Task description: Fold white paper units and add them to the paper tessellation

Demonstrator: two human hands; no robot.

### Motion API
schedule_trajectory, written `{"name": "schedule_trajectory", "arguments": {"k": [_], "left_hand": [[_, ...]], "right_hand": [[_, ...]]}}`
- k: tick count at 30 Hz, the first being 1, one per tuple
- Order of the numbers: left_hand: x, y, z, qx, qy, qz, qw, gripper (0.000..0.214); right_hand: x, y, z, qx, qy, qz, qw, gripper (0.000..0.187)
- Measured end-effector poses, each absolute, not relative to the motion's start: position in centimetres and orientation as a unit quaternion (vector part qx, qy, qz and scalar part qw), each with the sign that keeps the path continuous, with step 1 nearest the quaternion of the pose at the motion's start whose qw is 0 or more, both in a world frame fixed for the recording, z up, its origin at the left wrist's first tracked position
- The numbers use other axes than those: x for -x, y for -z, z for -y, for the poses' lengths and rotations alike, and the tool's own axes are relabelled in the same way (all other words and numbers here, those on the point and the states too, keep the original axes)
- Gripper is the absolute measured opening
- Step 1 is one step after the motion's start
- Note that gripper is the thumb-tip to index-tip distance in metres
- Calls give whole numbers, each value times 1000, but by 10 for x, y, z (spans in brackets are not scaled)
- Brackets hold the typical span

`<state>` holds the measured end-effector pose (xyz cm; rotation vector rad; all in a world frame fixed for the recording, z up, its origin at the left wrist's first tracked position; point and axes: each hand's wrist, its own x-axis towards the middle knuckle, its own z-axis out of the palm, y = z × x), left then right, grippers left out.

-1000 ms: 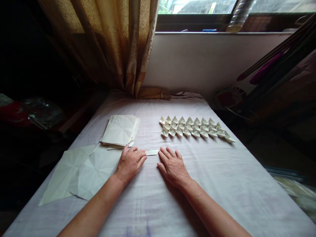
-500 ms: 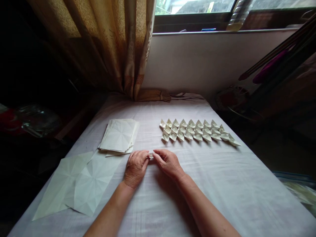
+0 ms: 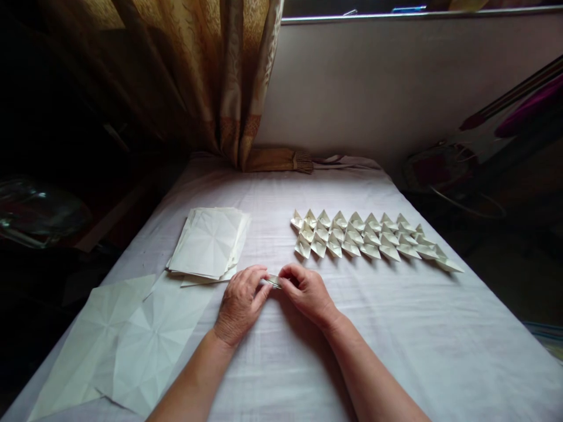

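A small folded piece of paper [image 3: 274, 281] is pinched between my two hands, just above the cloth in the middle. My left hand [image 3: 241, 302] grips its left end with thumb and fingers. At the other end, my right hand [image 3: 308, 293] has its fingertips closed on the paper. Most of the folded piece is hidden by the fingers. To the upper left lies a stack of creased white paper sheets [image 3: 206, 243]. Several folded paper boats [image 3: 352, 234] stand in close rows to the upper right.
Loose creased sheets [image 3: 153, 340] overlap at the lower left. A pale cloth [image 3: 396, 328] covers the table. Behind it hang a gold curtain [image 3: 202, 70] and a white wall [image 3: 352, 94]. Clear plastic [image 3: 39, 211] shows in the dark at left.
The view has tipped downward and closer, so the window has mostly left the picture. The folded paper now slants slightly, its right end lower. Both hands keep hold of it.
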<state>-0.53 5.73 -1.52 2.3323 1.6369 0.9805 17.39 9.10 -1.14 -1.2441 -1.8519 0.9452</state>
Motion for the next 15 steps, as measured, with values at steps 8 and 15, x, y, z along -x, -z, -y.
{"name": "schedule_trajectory", "arguments": {"k": [8, 15], "left_hand": [[6, 14, -57, -772, -320, -543, 85, 9], [5, 10, -54, -767, -329, -543, 94, 7]], "right_hand": [[-180, 10, -91, 401, -334, 790, 321, 9], [-174, 17, -88, 418, -283, 795, 336, 11]]}}
